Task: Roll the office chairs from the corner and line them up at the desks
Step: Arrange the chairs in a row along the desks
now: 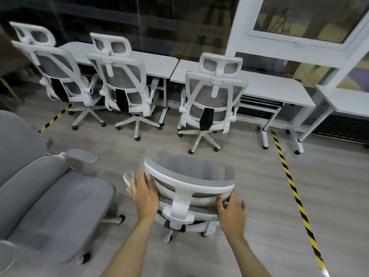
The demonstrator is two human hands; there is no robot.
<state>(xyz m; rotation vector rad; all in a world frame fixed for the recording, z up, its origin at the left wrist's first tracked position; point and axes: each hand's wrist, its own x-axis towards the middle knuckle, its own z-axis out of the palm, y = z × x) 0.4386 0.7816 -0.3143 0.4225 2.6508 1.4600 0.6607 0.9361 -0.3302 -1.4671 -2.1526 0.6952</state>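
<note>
L hand [144, 193], R hand [232, 209]: fingers spread.

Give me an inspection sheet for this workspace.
Surface: grey wood-look floor, striped tape on it.
Job's things: three chairs lined up at the desks; a fourth chair out on the floor.
Clutter: grey seat at left.
Grippers: left hand and right hand at the fourth chair's back, fingers spread.
Cables: nothing seen.
Surroundings: dark glass wall, white window frame.

The nearest chair [187, 188] has a smooth white plastic frame and grey mesh cloth. Beneath it lies matt grey wood-look floor [249, 176]. Left of it, a grey chair [50, 192] looks soft, matt fabric.
</note>
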